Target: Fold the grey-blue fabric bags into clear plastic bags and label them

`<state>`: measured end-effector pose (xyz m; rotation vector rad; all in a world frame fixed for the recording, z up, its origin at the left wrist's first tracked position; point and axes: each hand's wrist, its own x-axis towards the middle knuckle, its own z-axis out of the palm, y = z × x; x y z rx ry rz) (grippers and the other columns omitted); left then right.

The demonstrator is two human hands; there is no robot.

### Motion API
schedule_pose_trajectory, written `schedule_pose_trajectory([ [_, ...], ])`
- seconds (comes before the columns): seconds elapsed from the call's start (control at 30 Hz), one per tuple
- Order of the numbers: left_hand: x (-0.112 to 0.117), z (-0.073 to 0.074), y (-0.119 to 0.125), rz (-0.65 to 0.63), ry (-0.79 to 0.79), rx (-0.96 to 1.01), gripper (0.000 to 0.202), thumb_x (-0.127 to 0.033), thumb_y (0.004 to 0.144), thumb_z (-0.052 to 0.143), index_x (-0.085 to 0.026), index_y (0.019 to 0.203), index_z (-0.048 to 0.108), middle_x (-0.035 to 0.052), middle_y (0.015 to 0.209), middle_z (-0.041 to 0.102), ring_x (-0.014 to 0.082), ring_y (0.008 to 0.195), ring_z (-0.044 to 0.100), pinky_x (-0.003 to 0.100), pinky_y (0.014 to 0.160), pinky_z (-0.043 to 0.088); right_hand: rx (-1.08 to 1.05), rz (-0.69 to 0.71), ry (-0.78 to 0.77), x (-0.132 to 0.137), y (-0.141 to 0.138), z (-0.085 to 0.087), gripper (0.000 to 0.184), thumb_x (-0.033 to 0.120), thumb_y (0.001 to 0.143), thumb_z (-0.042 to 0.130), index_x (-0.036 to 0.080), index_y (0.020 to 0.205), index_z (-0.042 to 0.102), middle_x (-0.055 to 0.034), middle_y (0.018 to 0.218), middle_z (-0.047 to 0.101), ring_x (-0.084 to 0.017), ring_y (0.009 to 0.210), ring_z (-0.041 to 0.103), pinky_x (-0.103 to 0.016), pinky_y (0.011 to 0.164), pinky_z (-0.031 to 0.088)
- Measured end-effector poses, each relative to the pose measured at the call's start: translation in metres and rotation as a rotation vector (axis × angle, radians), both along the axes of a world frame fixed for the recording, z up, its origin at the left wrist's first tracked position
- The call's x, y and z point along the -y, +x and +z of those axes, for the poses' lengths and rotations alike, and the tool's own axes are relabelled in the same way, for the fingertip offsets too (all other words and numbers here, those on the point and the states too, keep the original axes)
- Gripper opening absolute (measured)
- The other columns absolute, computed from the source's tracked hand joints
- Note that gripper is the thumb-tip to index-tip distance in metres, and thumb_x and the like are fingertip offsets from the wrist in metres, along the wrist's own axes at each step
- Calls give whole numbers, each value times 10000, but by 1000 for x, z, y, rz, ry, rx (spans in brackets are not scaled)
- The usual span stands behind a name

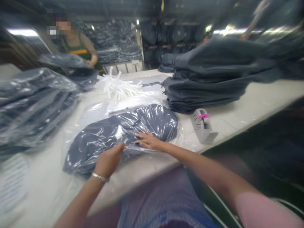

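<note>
A folded dark garment in a clear plastic bag (95, 139) lies in front of me on the white table (225, 123). My left hand (109, 160) is closed, pinching the bag's near edge between thumb and fingers. Just to its right, my right hand (149, 141) rests on the bag with its fingers stretched out flat. A small white patch shows on the garment near my left thumb. Light glares off the wrinkled plastic.
Bagged dark garments (35, 104) are piled at the left. White strips (118, 85) lie behind the bag. A tape dispenser (203, 126) stands right of it, before stacked dark garments (209, 76). A printed sheet (14, 180) lies front left. A co-worker (79, 47) stands across the table.
</note>
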<state>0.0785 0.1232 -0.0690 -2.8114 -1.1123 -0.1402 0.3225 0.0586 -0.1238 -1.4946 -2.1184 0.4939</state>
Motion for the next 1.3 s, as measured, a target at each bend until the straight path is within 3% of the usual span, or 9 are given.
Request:
schedule_pose_trajectory([
  [0.13,-28,7,10,65,-328,17,346,-377,960,324,-223,858,616,44,769,731,206,727,685,249,624,394,-223,-95,12,33,17,37,489,464,1018,279,223,1290,605,-54,1382,573,-184,1294,504,-368,1099,374],
  [0.23,-38,9,13,52,-451,60,356,-402,944,325,-223,768,578,37,771,725,198,737,671,249,648,387,-18,-252,174,86,31,50,495,533,943,466,226,1315,576,-74,1352,593,-224,1308,483,-437,1139,317],
  [0.37,-41,2,8,53,-484,93,384,-453,933,306,-227,771,571,32,763,719,201,714,663,254,636,382,336,-491,258,162,55,29,720,556,804,661,235,1417,465,-123,1490,435,-334,1423,289,-607,1168,140],
  [0.47,-42,-3,5,65,-451,78,387,-478,923,302,-226,785,562,38,748,710,211,710,661,258,623,378,376,-653,214,195,77,2,834,511,777,702,224,1483,361,-144,1567,287,-346,1456,201,-593,1148,241],
  [0.57,-43,-4,5,85,-434,50,389,-483,918,296,-226,796,562,43,758,712,218,717,663,261,630,382,233,-684,168,205,98,-15,708,427,829,663,225,1458,409,-129,1555,322,-297,1413,333,-485,1115,372],
  [0.7,-41,-5,4,81,-420,45,379,-478,922,298,-230,811,564,43,785,727,217,725,672,254,620,380,-28,-832,143,210,107,-20,347,285,927,478,233,1209,673,-70,1169,706,-233,1071,671,-392,966,528],
  [0.87,-36,-15,-8,50,-305,28,396,-501,941,293,-243,879,588,33,729,716,217,660,671,252,568,352,-354,-1189,85,237,96,-30,316,360,881,554,236,1118,723,-56,1025,753,-238,756,738,-375,743,613],
  [1.1,-35,-26,-25,-74,-332,166,448,-553,931,346,-239,962,664,23,806,750,197,689,690,234,603,418,-1187,-1165,-7,243,86,-42,494,363,746,762,154,1180,651,-74,972,756,-228,888,727,-356,823,616],
  [1.3,-30,-23,-26,-131,-325,242,416,-559,893,457,-249,1035,694,19,925,768,186,740,706,219,659,478,-988,-1197,41,254,91,-44,511,407,801,685,165,1246,619,-84,973,747,-238,800,734,-397,739,630],
])
